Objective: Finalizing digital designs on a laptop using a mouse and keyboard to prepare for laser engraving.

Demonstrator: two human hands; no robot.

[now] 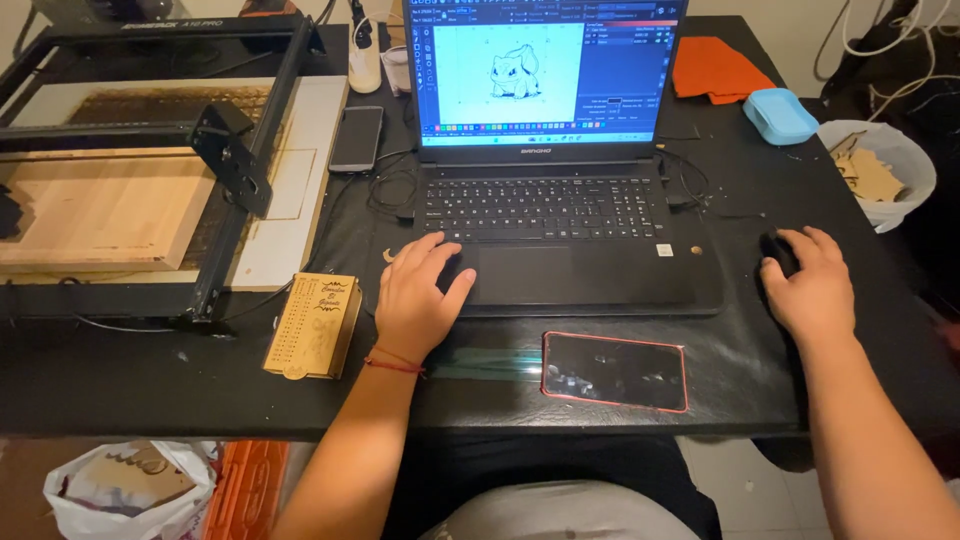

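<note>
My left hand (pixel 418 297) lies flat on the laptop (pixel 545 190) palm rest, left of the touchpad, fingers (pixel 428 250) loosely spread and holding nothing. My right hand (pixel 812 283) covers a black mouse (pixel 781 252) on the table (pixel 150 375), right of the laptop, fingers curled over it; how tightly, I can't tell. A phone (pixel 614 370) with a red case lies face up between my arms. A wooden box (pixel 314 325) sits just left of my left wrist.
</note>
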